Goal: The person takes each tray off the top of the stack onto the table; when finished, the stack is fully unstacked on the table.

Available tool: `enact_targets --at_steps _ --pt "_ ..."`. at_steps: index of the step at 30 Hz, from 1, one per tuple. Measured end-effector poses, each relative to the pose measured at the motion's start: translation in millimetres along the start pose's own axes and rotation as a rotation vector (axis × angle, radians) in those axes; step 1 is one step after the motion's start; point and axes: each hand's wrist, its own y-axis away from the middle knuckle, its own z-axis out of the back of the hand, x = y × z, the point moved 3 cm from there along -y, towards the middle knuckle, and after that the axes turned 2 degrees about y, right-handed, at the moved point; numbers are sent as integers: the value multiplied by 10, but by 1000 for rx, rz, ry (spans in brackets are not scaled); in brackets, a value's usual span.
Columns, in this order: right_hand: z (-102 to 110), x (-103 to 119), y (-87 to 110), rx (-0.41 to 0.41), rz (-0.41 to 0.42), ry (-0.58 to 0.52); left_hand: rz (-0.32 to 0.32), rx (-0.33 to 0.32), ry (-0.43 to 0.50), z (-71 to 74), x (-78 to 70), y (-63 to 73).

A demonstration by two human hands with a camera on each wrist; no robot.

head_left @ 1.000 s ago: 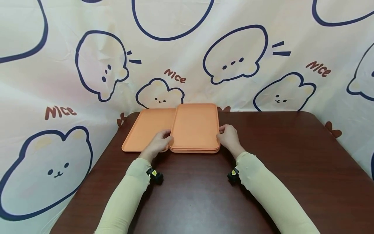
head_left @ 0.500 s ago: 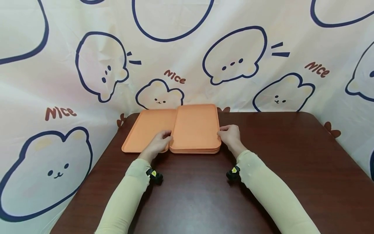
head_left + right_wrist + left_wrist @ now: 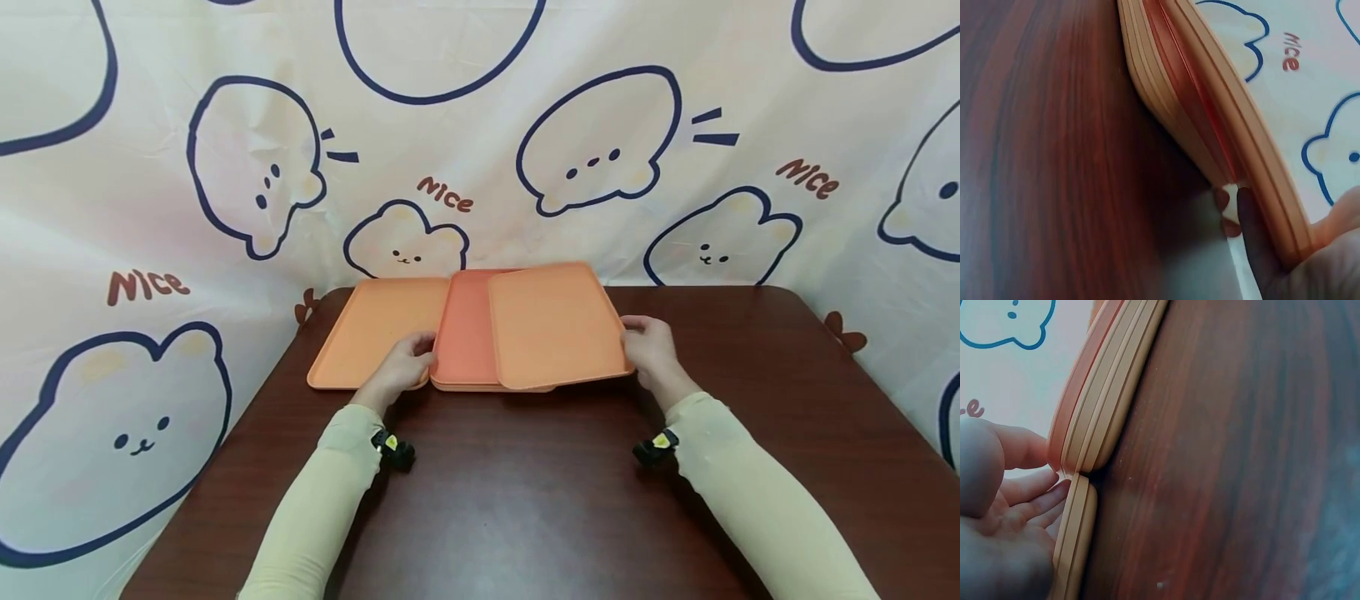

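Observation:
In the head view, my right hand grips the right edge of a light orange tray. That tray is tilted and shifted right, its left part over a stack topped by a coral tray. From the right wrist, the held tray shows raised at my end, with a gap above the coral tray. My left hand is at the stack's left edge. In the left wrist view, the left thumb touches the coral tray's corner, and the fingers lie fairly straight beside the stacked rims.
Another light orange tray stack lies left of the coral one, close against it. All stand near the back edge of a dark brown wooden table. Behind hangs a pale curtain with cartoon outlines.
My right hand has moved right, taking the top light orange tray with it and turning it slightly. The coral tray beneath is now uncovered on its left side. My left hand has stayed put.

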Motion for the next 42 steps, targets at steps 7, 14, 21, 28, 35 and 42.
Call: enact_targets --at_steps 7,14,21,28,35,42 --pt "317 -223 7 -69 -30 -116 -3 1 22 -2 42 9" --pt "744 -397 35 -111 -99 -116 3 19 52 -20 8 32" --pt "1069 -491 27 -135 -140 -94 8 24 86 1 36 -1" --pt "1074 -590 -42 -131 -125 -66 8 -24 13 61 72 -12" --pt "947 -502 -100 -59 -43 86 -16 -56 -68 70 26 -19" --pt "935 -469 -125 5 37 375 -7 -41 -12 52 4 -22"
